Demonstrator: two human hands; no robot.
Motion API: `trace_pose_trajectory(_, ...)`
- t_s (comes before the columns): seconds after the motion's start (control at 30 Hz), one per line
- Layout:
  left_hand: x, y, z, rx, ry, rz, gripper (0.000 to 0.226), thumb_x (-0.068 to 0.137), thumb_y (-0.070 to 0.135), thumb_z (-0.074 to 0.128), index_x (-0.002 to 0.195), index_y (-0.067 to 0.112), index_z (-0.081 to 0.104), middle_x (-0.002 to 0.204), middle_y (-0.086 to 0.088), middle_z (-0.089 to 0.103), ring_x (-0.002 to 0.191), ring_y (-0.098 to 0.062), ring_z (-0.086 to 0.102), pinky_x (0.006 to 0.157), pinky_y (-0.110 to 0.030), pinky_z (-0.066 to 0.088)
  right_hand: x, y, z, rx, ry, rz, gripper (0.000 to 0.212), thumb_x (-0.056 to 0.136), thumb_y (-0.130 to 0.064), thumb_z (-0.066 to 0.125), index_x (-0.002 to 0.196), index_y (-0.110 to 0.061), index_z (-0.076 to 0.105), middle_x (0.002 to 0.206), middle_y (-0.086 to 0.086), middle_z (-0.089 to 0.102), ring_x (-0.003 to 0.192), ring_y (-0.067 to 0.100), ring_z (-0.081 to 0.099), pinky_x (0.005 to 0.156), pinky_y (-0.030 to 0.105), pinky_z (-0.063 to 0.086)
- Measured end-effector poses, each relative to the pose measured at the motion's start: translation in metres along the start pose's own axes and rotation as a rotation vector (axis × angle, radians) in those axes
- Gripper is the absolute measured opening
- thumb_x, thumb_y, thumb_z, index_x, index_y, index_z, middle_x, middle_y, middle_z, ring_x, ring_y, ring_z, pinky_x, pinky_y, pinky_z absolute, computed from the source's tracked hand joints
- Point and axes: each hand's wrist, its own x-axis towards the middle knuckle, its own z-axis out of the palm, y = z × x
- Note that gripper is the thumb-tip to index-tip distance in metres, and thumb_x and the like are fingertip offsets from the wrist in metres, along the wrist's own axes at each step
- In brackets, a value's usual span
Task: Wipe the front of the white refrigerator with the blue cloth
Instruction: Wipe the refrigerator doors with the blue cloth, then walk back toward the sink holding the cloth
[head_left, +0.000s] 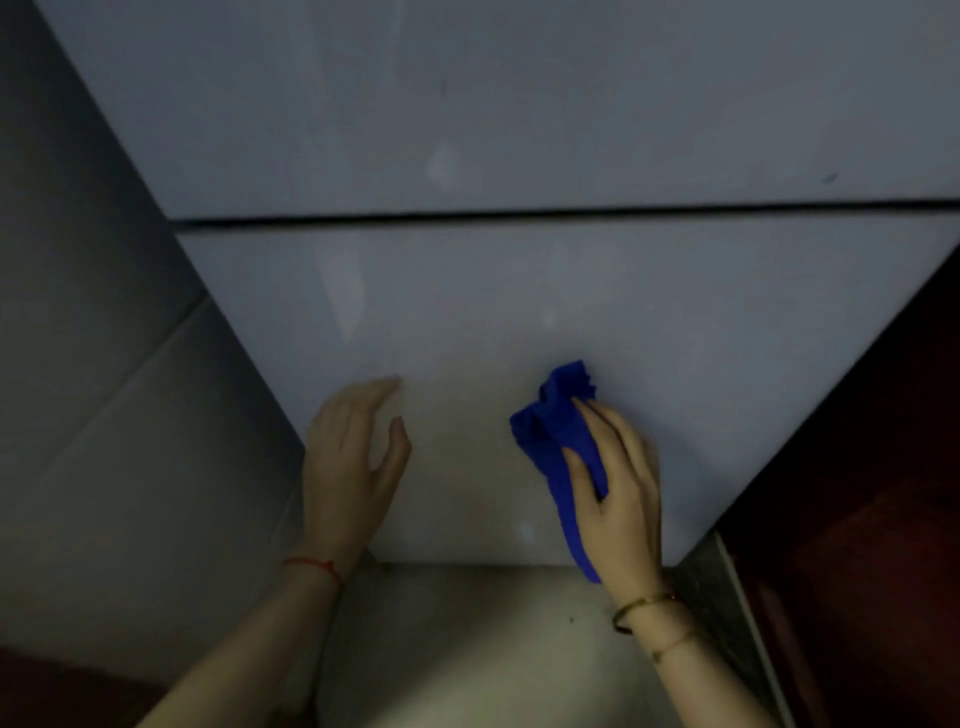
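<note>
The right hand (618, 483) grips the bunched blue cloth (561, 436) against the lower door of the white refrigerator (467, 312); the left hand (353, 447) rests beside it, fingers open. Faint smudges higher up suggest the wiping is only partly done.

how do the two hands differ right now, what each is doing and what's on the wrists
The right hand grips the bunched blue cloth against the lower refrigerator door; the left hand holds nothing, its fingers loosely spread by the same door. The left wrist wears a red string; the right wrist wears a gold bangle and a thinner chain. Both are bare and reach toward the lower door.
</note>
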Motion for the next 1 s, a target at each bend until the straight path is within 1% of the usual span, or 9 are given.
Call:
trace_pose_trajectory(0.07, 0.014, 0.025, -0.041, -0.115, -0.235, -0.118, 0.032, 0.096, 0.032, 0.047, 0.121, 0.02, 0.062, 0.117, 0.003, 0.064, 0.112, -0.013, 0.058, 0.101, -0.022, 0.042, 0.004, -0.031, -0.043, 0.12, -0.098, 0.172, 0.037, 0.096, -0.023, 0.056, 0.133, -0.026, 0.052, 0.131, -0.017, 0.053, 0.118, 0.006, 0.049, 0.099, 0.022, 0.042)
trace_pose_trajectory(0.13, 0.035, 0.053, -0.088, -0.205, -0.464, -0.235, 0.034, 0.093, 0.043, 0.043, 0.115, 0.028, 0.064, 0.115, 0.012, 0.064, 0.11, -0.008, 0.06, 0.096, -0.025, 0.046, 0.008, -0.067, -0.096, 0.191, -0.175, 0.337, 0.036, 0.094, -0.022, 0.061, 0.129, -0.025, 0.056, 0.125, -0.015, 0.06, 0.114, 0.008, 0.056, 0.096, 0.022, 0.044)
trace_pose_trajectory(0.3, 0.086, 0.144, -0.218, -0.168, -0.786, -0.371, 0.025, 0.091, 0.038, 0.054, 0.111, 0.027, 0.066, 0.111, 0.007, 0.069, 0.096, -0.013, 0.067, 0.086, -0.032, 0.055, 0.002, -0.171, -0.249, 0.173, -0.311, 0.692, 0.03, 0.09, -0.018, 0.067, 0.119, -0.017, 0.063, 0.105, -0.011, 0.067, 0.101, 0.011, 0.064, 0.08, 0.004, 0.042)
trace_pose_trajectory(0.5, 0.115, 0.255, -0.35, -0.191, -1.038, -0.594, 0.023, 0.085, 0.039, 0.055, 0.1, 0.028, 0.068, 0.091, 0.001, 0.075, 0.089, -0.021, 0.072, 0.081, -0.038, 0.057, -0.038, -0.3, -0.412, 0.096, -0.384, 1.042, 0.036, 0.093, -0.021, 0.063, 0.127, -0.009, 0.058, 0.121, 0.011, 0.064, 0.113, 0.029, 0.058, 0.089, 0.025, 0.038)
trace_pose_trajectory(0.6, 0.106, 0.293, -0.385, -0.23, -1.169, -0.576, 0.009, 0.088, 0.031, 0.062, 0.093, 0.032, 0.069, 0.077, 0.011, 0.068, 0.079, -0.012, 0.069, 0.071, -0.021, 0.052, -0.075, -0.344, -0.463, 0.044, -0.379, 1.19, 0.042, 0.096, -0.024, 0.06, 0.134, -0.01, 0.052, 0.129, 0.013, 0.059, 0.117, 0.033, 0.055, 0.093, 0.031, 0.041)
trace_pose_trajectory(0.67, 0.097, 0.304, -0.395, -0.213, -1.262, -0.546, 0.012, 0.091, 0.023, 0.062, 0.098, 0.026, 0.072, 0.08, 0.011, 0.067, 0.081, -0.008, 0.066, 0.072, -0.018, 0.046, -0.102, -0.361, -0.487, 0.011, -0.35, 1.298, 0.042, 0.096, -0.027, 0.059, 0.134, -0.01, 0.051, 0.127, 0.015, 0.06, 0.112, 0.035, 0.056, 0.09, 0.033, 0.042)
trace_pose_trajectory(0.8, 0.085, 0.304, -0.389, -0.179, -1.467, -0.54, 0.014, 0.09, 0.022, 0.059, 0.09, 0.022, 0.072, 0.086, 0.0, 0.074, 0.082, -0.018, 0.069, 0.081, -0.033, 0.052, -0.161, -0.393, -0.514, -0.037, -0.175, 1.494, 0.046, 0.094, -0.03, 0.062, 0.131, -0.005, 0.052, 0.122, 0.021, 0.061, 0.106, 0.04, 0.058, 0.086, 0.04, 0.046)
trace_pose_trajectory(0.9, 0.084, 0.303, -0.375, -0.205, -1.589, -0.521, 0.019, 0.091, 0.019, 0.056, 0.077, 0.025, 0.066, 0.073, -0.001, 0.068, 0.064, -0.019, 0.062, 0.069, -0.033, 0.049, -0.204, -0.425, -0.516, -0.031, 0.067, 1.673, 0.044, 0.093, -0.027, 0.063, 0.128, -0.001, 0.055, 0.12, 0.024, 0.062, 0.106, 0.04, 0.058, 0.078, 0.034, 0.041)
trace_pose_trajectory(1.0, 0.088, 0.312, -0.354, -0.197, -1.719, -0.445, 0.017, 0.096, 0.01, 0.052, 0.092, 0.006, 0.068, 0.08, -0.012, 0.065, 0.064, -0.021, 0.058, 0.061, -0.029, 0.047, -0.243, -0.464, -0.512, 0.007, 0.357, 1.834, 0.044, 0.093, -0.025, 0.063, 0.129, -0.001, 0.055, 0.122, 0.022, 0.062, 0.104, 0.036, 0.058, 0.079, 0.029, 0.037)
